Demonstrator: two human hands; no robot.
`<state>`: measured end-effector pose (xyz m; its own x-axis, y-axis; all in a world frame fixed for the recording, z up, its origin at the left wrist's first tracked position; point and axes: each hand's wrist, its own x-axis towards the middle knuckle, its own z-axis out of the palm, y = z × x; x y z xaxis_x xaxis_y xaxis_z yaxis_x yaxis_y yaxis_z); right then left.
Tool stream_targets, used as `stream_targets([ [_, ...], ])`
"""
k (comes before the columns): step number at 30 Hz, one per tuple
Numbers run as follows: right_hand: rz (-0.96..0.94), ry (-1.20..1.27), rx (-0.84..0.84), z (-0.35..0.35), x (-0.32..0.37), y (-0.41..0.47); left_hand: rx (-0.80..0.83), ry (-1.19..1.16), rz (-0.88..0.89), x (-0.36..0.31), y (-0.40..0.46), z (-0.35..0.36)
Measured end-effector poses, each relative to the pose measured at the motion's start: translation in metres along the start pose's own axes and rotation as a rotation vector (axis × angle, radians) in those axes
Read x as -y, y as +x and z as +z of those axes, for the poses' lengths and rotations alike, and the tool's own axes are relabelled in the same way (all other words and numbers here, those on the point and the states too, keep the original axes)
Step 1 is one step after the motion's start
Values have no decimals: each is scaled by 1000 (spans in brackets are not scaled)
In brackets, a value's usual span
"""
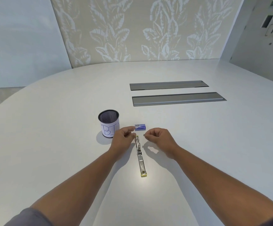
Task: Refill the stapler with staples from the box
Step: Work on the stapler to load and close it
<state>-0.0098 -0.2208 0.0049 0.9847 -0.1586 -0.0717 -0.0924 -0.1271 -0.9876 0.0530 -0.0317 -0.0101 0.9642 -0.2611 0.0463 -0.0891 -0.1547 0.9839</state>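
Observation:
A metal stapler point(140, 156) with yellow ends lies swung open flat on the white table point(197, 144), running from near me to its far end between my hands. A small blue staple box point(140, 127) sits just beyond it. My left hand point(124, 139) is at the stapler's far end, fingertips touching it near the yellow tip. My right hand point(158, 137) hovers just right of that end, fingers curled, thumb and forefinger pinching something tiny and grey that looks like staples point(143, 136).
A black mesh cup point(109, 123) with a paper label reading "BIN" stands left of the box, right behind my left hand. Two long grey cable hatches point(178, 99) are set into the table farther back on the right.

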Motion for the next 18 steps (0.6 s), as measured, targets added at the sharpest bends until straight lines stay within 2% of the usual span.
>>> stream_targets([
  [4,32,146,-1,10,6,1,53,-132,-27,-6,-1,0],
  [8,34,213,-3,18,5,1,105,-157,-15,-10,-1,1],
  [18,-16,174,-1,27,4,1,172,-333,-32,-6,-3,5],
])
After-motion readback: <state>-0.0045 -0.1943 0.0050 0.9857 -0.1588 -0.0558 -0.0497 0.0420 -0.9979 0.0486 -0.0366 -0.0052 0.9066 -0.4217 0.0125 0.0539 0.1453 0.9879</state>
